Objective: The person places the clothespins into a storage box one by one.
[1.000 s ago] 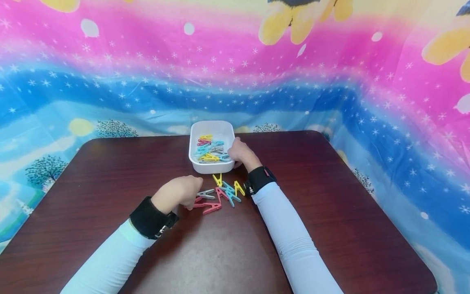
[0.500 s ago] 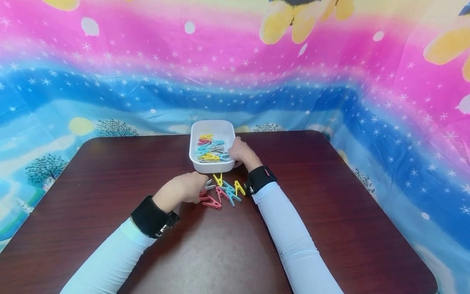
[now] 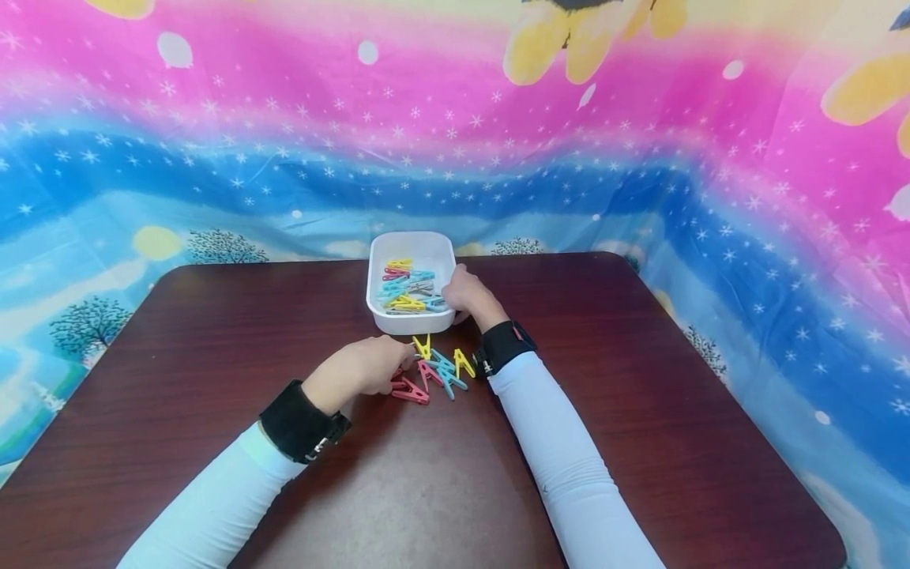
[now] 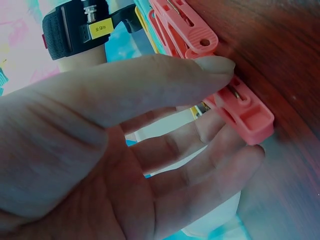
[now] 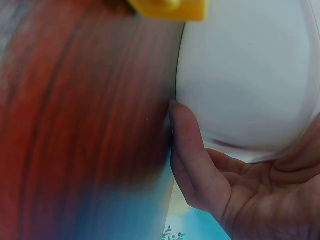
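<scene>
My left hand (image 3: 366,365) is low over the loose clothespins in front of the white box (image 3: 411,325). In the left wrist view its thumb lies over a red clothespin (image 4: 250,115), with the fingers on the other side, pinching it. Another red clothespin (image 4: 192,25) lies just above the thumb. In the head view a red clothespin (image 3: 411,393) shows beside the fingertips, which are partly hidden. My right hand (image 3: 469,294) grips the box at its near right side. In the right wrist view its fingers (image 5: 192,145) curl against the white wall.
Yellow clothespins (image 3: 464,363) and blue clothespins (image 3: 449,378) lie right of the left hand. Inside the box are several yellow, red, blue and grey clothespins (image 3: 407,303). A patterned cloth (image 3: 306,182) hangs behind the dark wooden table (image 3: 235,332).
My left hand has moved right, further over the pile; the grey clothespin seen earlier is now hidden by it. The right hand and the box stay in place.
</scene>
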`<state>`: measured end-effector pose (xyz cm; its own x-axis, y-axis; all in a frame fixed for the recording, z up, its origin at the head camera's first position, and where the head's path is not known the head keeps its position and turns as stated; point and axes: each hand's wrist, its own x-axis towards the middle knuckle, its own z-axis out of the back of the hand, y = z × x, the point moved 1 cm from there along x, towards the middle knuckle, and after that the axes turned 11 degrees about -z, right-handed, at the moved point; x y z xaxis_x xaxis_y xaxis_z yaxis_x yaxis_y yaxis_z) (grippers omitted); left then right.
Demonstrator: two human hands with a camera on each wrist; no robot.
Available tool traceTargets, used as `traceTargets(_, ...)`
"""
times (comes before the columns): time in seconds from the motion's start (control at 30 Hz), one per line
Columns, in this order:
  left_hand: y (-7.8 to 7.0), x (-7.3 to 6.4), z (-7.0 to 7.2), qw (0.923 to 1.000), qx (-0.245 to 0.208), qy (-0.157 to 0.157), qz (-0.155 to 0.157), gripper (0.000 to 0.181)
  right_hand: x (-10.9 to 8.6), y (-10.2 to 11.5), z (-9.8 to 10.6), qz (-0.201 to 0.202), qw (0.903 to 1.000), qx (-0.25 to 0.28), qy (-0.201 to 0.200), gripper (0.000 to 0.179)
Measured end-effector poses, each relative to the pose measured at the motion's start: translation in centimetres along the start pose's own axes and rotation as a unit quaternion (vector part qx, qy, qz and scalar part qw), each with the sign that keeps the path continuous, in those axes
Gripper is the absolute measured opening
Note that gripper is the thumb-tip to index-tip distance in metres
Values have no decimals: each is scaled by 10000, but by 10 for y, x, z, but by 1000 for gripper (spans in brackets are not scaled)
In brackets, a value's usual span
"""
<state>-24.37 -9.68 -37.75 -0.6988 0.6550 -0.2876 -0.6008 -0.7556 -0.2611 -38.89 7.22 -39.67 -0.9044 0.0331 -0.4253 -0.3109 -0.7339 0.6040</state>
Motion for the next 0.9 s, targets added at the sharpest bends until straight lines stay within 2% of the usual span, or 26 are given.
traceTargets(0.57,0,1,2,9996,86,-27,-253,27,0,0,2,84,10000,-5,-10,58)
traceTargets(0.9,2,-3,3,9999,51,-25,-155,28,-1,0,1,50,10000,-1,36,58)
